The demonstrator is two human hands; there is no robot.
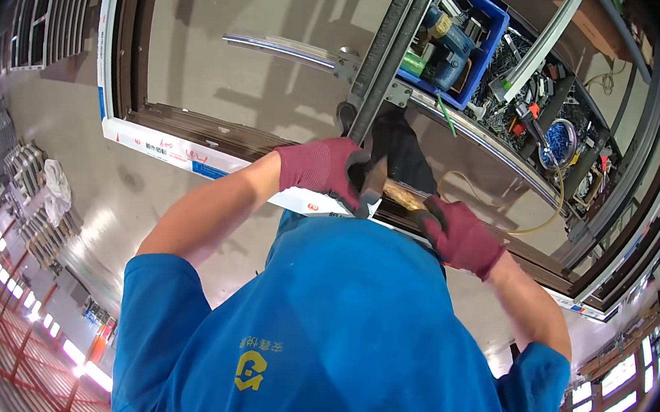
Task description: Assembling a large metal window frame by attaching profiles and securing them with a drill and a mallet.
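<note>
My right hand [467,238], in a maroon glove with dark fingertips, is closed round the wooden handle of a hammer [403,197]. Its metal head lies beside the fingers of my left hand [324,172], close to my body. The left hand wears a matching glove and rests at the near side of a brown metal frame [217,131]. Its fingers are curled, and what lies between them is hidden. White protective film [144,140] with printing and red handwriting covers the frame's near edge.
A blue bin [485,69] with power tools stands beyond the frame at right. Beside it are loose metal fasteners [514,60] and a bowl of blue pieces [558,141]. A dark metal bar [390,51] runs away from me. Stacked profiles [53,8] are at far left.
</note>
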